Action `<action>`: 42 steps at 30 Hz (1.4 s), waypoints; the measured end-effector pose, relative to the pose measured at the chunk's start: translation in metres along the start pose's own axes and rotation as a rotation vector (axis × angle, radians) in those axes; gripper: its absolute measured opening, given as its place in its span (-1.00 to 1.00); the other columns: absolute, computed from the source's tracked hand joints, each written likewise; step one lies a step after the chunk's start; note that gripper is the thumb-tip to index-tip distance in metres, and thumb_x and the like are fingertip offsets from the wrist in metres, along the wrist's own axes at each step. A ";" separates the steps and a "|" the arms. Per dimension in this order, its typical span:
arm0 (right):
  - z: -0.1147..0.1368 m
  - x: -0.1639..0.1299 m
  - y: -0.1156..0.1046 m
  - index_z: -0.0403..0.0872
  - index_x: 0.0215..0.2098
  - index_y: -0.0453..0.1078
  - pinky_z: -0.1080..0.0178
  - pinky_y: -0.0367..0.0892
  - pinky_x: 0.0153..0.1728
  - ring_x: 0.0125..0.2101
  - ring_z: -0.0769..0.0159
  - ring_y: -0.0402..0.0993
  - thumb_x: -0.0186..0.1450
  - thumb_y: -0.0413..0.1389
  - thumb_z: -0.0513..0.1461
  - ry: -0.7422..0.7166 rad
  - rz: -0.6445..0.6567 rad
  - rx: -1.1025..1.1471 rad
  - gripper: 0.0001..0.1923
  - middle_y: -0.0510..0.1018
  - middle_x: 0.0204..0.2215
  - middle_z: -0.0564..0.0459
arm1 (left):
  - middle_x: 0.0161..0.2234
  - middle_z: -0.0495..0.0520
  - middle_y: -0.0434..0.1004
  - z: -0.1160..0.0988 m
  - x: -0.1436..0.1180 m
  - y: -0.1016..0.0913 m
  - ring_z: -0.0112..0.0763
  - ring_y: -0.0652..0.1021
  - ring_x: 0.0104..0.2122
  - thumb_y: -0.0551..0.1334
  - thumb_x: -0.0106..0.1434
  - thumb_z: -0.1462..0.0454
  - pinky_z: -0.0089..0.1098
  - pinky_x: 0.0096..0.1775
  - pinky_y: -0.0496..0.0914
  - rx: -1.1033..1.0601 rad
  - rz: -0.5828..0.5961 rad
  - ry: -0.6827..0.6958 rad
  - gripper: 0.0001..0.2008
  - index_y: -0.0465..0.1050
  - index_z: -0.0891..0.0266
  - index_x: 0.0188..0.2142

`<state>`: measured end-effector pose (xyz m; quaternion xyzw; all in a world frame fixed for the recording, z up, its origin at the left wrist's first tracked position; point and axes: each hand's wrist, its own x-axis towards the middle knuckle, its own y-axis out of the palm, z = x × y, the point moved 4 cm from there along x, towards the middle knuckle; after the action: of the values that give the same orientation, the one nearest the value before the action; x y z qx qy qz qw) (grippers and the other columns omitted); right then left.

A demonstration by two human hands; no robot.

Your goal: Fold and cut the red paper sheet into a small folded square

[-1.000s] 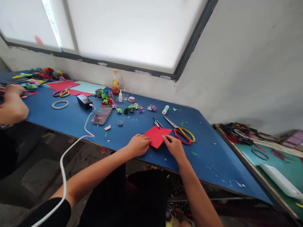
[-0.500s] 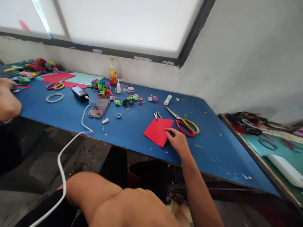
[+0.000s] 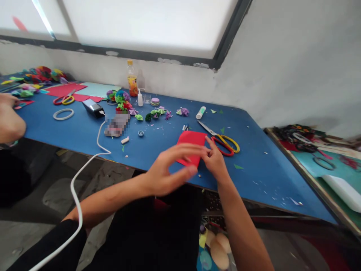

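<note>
Two hands meet over the red paper square (image 3: 191, 145), which lies flat on the blue table (image 3: 84, 131) near its front edge, just beside the scissors (image 3: 222, 141) with red and yellow handles. Our right hand (image 3: 216, 163) rests its fingertips on the sheet's right edge, fingers bent and pressing down rather than pinching. Our left hand (image 3: 166, 169) hovers above the lower left part of the paper, fingers spread and loose, holding nothing; it is blurred, so we cannot tell whether it touches the sheet.

We judge the main risk to be the sheet sliding. Only one side is pinned, and the paper sits close to the table's edge, so a sweep of the left hand could push it askew or off the table. A crease started with the corners unmatched would come out crooked. The scissor blades lie just beside the right hand's knuckles, and a careless reach could nudge them.

Compared with half a second ago, the left hand has come up from below the table and now reaches across the paper. The right hand keeps its place at the sheet's right edge. A co-worker's hand (image 3: 9, 120) stays at the far left.
</note>
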<state>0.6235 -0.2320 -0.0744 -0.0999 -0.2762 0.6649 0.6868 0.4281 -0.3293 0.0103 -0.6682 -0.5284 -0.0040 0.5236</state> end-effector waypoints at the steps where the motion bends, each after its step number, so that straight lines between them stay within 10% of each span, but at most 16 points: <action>1: -0.002 0.000 0.002 -0.19 0.26 -0.06 0.19 0.44 -0.34 -0.43 0.23 0.52 0.15 0.08 -0.15 0.049 0.024 0.118 -0.23 0.59 -0.36 -0.05 | 0.02 0.21 0.40 0.022 0.008 0.006 -0.30 0.41 0.03 0.02 0.29 0.16 -0.35 -0.08 0.42 -0.168 -0.072 -0.075 -0.62 0.33 0.30 0.01; 6: -0.001 -0.001 0.009 -0.09 0.25 -0.06 0.17 0.45 -0.29 -0.39 0.25 0.54 0.06 0.22 -0.14 0.187 0.136 0.475 -0.13 0.60 -0.32 -0.01 | 0.21 0.38 0.06 0.119 0.021 0.042 -0.08 0.24 0.15 0.24 0.10 0.25 -0.15 0.03 0.30 -0.383 -0.015 -0.518 -0.28 -0.01 0.34 0.21; 9: 0.003 -0.002 0.017 -0.08 0.01 0.33 0.14 0.44 -0.25 -0.34 0.22 0.54 0.08 0.19 -0.14 0.131 0.275 0.430 -0.48 0.60 -0.28 -0.02 | -0.03 0.28 0.43 0.139 0.021 0.049 -0.22 0.50 -0.10 0.14 0.16 0.34 -0.28 -0.13 0.40 -0.455 0.205 -0.524 -0.50 0.20 0.37 0.11; 14: 0.007 0.002 0.026 -0.04 -0.25 0.51 0.09 0.36 -0.11 -0.23 0.18 0.51 0.14 0.09 -0.27 -0.084 0.339 0.030 -0.77 0.60 -0.29 0.05 | -0.33 0.04 0.59 0.143 0.022 0.038 -0.28 0.55 -0.29 0.10 0.19 0.33 -0.37 -0.24 0.39 -0.009 0.431 -0.274 -0.76 0.52 0.23 -0.21; 23: 0.017 0.003 0.026 -0.01 -0.10 0.46 0.23 0.38 -0.19 -0.22 0.28 0.48 0.22 -0.06 -0.41 -0.578 0.442 -0.544 -0.62 0.55 -0.21 -0.03 | 0.10 0.12 0.33 0.135 0.011 0.046 -0.32 0.40 0.04 -0.03 0.31 0.37 -0.36 -0.09 0.34 0.407 0.595 0.345 -0.59 0.19 0.18 0.15; 31: 0.023 -0.008 0.018 -0.03 0.03 0.36 0.13 0.33 -0.06 -0.09 0.24 0.39 0.30 -0.07 -0.30 -0.672 0.565 -0.606 -0.64 0.46 -0.06 -0.08 | 0.20 0.24 0.14 0.111 -0.003 0.041 -0.10 0.31 0.12 0.05 0.24 -0.02 -0.17 0.07 0.23 0.327 0.640 0.355 -0.40 0.17 0.25 0.17; 42: 0.020 -0.023 0.022 -0.08 0.09 0.29 0.03 0.27 -0.01 -0.01 0.11 0.32 0.29 0.01 -0.06 -0.559 0.496 -0.688 -0.54 0.39 0.01 -0.16 | 0.22 0.19 0.11 0.112 -0.005 0.040 -0.13 0.29 0.13 0.03 0.28 0.06 -0.17 0.08 0.23 0.279 0.653 0.317 -0.52 0.23 0.19 0.14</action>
<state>0.5949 -0.2566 -0.0747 -0.2012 -0.6203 0.6798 0.3355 0.3930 -0.2496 -0.0707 -0.7148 -0.1959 0.1318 0.6583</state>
